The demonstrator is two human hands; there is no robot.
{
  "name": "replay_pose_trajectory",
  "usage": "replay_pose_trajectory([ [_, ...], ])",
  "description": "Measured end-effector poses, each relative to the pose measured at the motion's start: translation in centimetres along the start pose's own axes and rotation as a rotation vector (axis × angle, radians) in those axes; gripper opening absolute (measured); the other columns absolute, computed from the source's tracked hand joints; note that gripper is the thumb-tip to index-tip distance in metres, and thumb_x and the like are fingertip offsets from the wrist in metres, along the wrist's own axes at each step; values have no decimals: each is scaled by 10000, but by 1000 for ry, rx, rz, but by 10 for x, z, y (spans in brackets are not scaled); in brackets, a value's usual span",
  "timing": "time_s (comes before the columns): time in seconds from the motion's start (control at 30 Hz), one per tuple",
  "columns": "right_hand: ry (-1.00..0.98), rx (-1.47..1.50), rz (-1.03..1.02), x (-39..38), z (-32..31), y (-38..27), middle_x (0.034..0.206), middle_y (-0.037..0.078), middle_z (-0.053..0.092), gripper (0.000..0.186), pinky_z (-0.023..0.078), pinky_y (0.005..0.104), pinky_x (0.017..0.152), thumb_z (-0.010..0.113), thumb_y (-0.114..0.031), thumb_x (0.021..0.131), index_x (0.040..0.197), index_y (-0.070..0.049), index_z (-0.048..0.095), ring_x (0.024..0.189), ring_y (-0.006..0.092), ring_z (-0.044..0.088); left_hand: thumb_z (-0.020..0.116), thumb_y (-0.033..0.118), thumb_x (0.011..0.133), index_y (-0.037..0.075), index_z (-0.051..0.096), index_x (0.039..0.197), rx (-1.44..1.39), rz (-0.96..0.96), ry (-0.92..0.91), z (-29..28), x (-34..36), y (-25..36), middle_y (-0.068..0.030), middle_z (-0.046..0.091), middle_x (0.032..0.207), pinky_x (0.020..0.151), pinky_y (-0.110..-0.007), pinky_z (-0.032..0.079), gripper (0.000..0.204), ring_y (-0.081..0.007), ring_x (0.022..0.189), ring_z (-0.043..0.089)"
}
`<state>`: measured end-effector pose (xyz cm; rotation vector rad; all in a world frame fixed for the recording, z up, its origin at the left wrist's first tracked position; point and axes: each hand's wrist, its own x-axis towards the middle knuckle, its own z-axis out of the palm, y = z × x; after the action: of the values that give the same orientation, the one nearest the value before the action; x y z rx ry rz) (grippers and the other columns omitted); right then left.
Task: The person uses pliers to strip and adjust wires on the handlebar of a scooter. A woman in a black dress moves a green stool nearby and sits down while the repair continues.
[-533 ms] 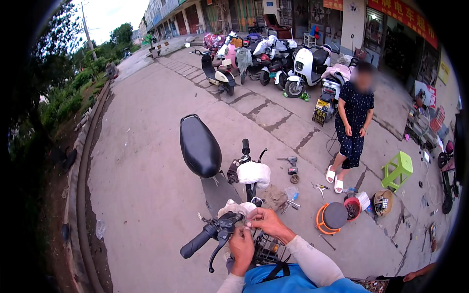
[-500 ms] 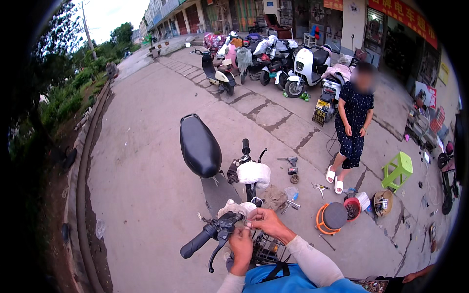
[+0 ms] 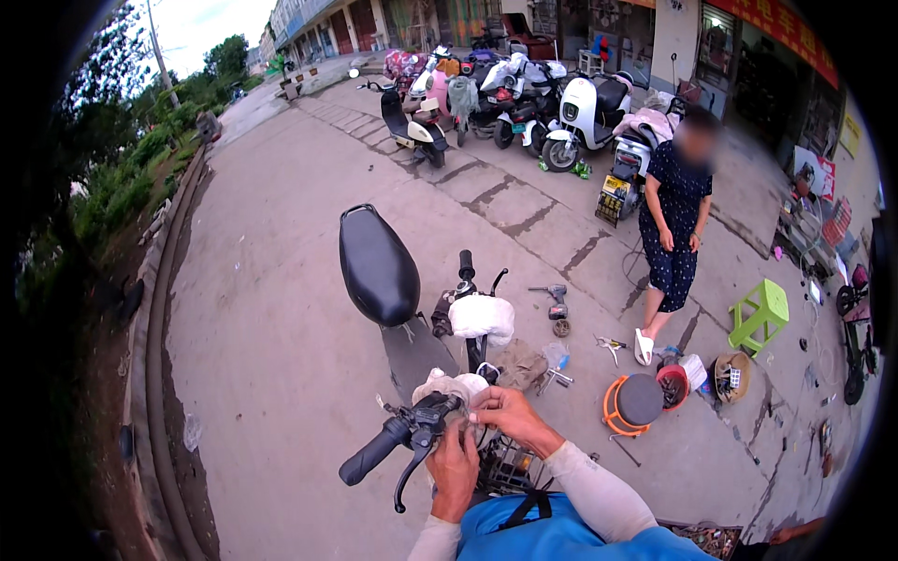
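Note:
My left hand (image 3: 454,467) has its fingers curled just below the black handlebar switch housing (image 3: 430,416), beside the brake lever (image 3: 412,467). My right hand (image 3: 514,421) pinches at the inner end of that housing, close to my left fingertips; what both hold there is too small to make out. A dark rubber grip (image 3: 369,452) sticks out to the lower left. A whitish cloth-like cover (image 3: 440,379) wraps the middle of the handlebar. Beyond are the black seat (image 3: 379,266), the far grip (image 3: 466,265) and a white padded cover (image 3: 482,316).
A person (image 3: 675,215) stands at right near a green stool (image 3: 760,309). On the pavement lie a drill (image 3: 555,301), pliers (image 3: 610,344), an orange-rimmed round stool or bucket (image 3: 634,397), a red tub (image 3: 672,383) and a basket (image 3: 732,379). Parked scooters (image 3: 594,107) line the shopfronts; a curb (image 3: 171,234) runs left.
The scene sits slightly higher and further left as my view shifts. My hands stay at the handlebar, barely moved. The standing person's legs and feet are now closer together.

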<state>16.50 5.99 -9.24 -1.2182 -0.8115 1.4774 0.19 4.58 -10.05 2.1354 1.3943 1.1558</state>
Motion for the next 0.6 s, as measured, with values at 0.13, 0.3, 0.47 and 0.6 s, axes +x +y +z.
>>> replay_pose_trajectory([
  [0.13,-3,45,-18,1,-1,5,951,83,714,239,538,274,741,745,-10,872,1087,44,657,860,135,672,677,119,952,54,680,1024,9,23,19,5,1,-6,-155,724,845,618,-398,542,97,-328,710,713],
  [0.3,5,0,-72,1,1,9,954,84,715,231,541,275,760,740,-4,879,1091,40,658,874,136,674,620,84,951,17,660,964,-523,-370,74,29,-3,-2,-64,670,752,519,-327,485,80,-200,571,625],
  [0.47,28,7,-73,1,-1,16,949,81,716,215,543,276,763,741,-7,888,1084,34,662,863,132,675,601,79,948,18,638,980,-1257,-1077,-146,13,8,-1,-10,593,715,439,-258,383,77,-95,504,478],
  [0.6,22,62,-29,-3,3,10,940,79,716,217,542,271,751,742,-9,890,1087,33,662,844,131,675,629,94,948,19,629,1017,-1208,-1049,-194,4,10,1,3,606,695,433,-255,380,102,-95,488,477],
])
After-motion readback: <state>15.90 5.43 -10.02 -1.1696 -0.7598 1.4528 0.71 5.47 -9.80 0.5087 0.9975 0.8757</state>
